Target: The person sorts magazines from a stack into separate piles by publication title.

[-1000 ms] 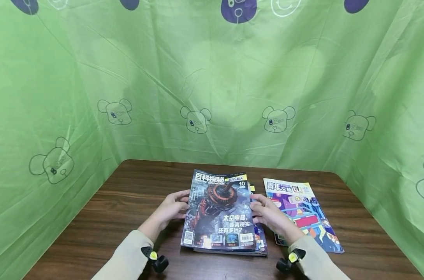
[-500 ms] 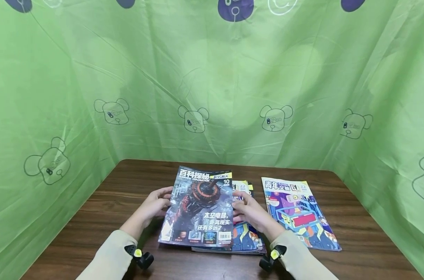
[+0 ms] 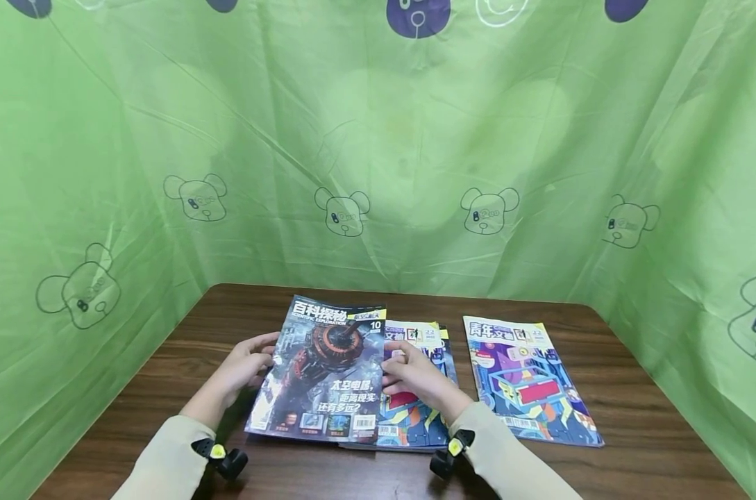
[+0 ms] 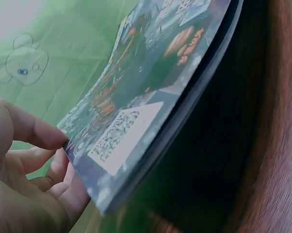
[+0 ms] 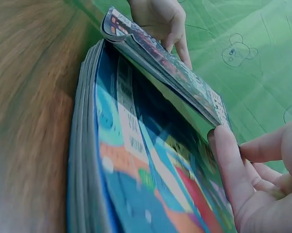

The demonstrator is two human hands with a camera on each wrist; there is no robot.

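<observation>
A dark science magazine (image 3: 324,368) with an orange ring-shaped machine on its cover is held between both hands. My left hand (image 3: 241,369) pinches its left edge, thumb above and fingers below, as the left wrist view shows. At the opposite edge, my right hand (image 3: 420,380) grips it between thumb and fingers. Beneath its right part lies a stack of magazines with a colourful one (image 3: 415,425) on top. In the right wrist view the dark magazine (image 5: 170,73) is tilted up off this stack, with a gap between them.
Another colourful magazine (image 3: 534,389) lies alone on the dark wooden table (image 3: 652,444), right of the stack. A green curtain (image 3: 415,139) with bear drawings surrounds the table at the back and sides. Each wrist wears a small black camera (image 3: 232,464).
Both hands have moved left with the dark magazine, sliding it partly off the stack. More of the colourful cover underneath now shows. The lone magazine on the right stays put.
</observation>
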